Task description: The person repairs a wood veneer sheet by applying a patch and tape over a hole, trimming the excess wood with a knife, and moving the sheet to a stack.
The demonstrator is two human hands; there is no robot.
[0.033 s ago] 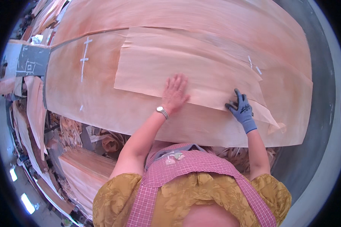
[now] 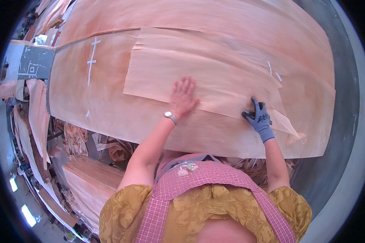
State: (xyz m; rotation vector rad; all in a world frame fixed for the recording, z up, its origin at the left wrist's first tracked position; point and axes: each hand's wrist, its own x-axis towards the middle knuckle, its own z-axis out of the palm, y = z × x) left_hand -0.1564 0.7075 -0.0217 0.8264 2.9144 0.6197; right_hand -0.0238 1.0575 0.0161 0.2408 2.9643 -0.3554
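Note:
A loose piece of thin pinkish wood veneer (image 2: 198, 69) lies on a larger veneer sheet (image 2: 109, 97). My bare left hand (image 2: 183, 97), with a watch (image 2: 171, 117) on its wrist, rests flat near the loose piece's front edge, fingers stretched out. Farther right, my right hand (image 2: 257, 115) wears a blue-grey glove with dark fingertips and sits at that same edge. Its index finger points forward while the other fingers curl in. Something small and dark seems to be in its grip, mostly hidden by the glove. The veneer's right end narrows to a torn, folded tip (image 2: 297, 137).
White tape strips (image 2: 92, 61) mark the large sheet at left, and shorter ones (image 2: 278, 76) at right. A grey table surface (image 2: 344, 101) borders the right side. Veneer scraps (image 2: 118, 150) and a veneer stack (image 2: 94, 172) sit below the near edge at left.
My left hand has slid slightly left and away from me over the veneer. My right hand has stayed nearly in place.

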